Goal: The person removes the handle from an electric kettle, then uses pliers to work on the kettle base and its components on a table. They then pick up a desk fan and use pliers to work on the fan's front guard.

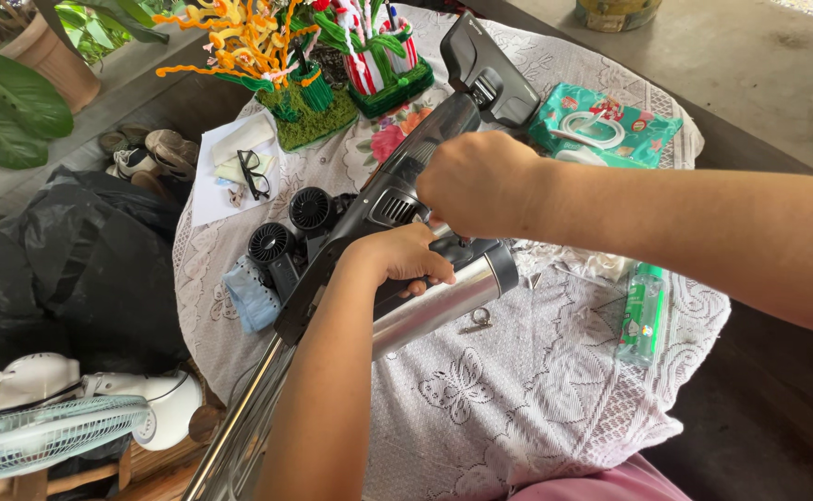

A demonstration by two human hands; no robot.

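Two hands work on one long appliance, a black and silver stick vacuum cleaner [378, 223] that lies slantwise over the round table [518, 408] with its white lace cloth. Its long axis runs from the lower left, where the shiny metal tube [239, 427] leaves the table edge near the person's lap, up to the upper right, where the black floor nozzle [485, 70] points toward the far side.

Farthest left stand a white and pale green electric fan [63, 417] and a heap of black plastic sheeting [82, 260], both well apart from the work. On the table just left of the vacuum body lie a small black twin-fan piece [290, 227] and a pair of black-rimmed glasses [254, 174] on white paper.

The left hand [404, 260] comes up from below and is closed around the dark handle section, just above the silver cylinder [443, 301] that juts out to the right. The right hand [476, 181] reaches in from the right and sits curled over the top of the body, just beyond the left hand along the axis; its fingertips are hidden, so whether it grips or only presses I cannot tell.

The hands are near each other, the left nearer the tube, the right nearer the nozzle. Farther right lie a small green bottle [643, 311] and a teal wipes packet [610, 125].
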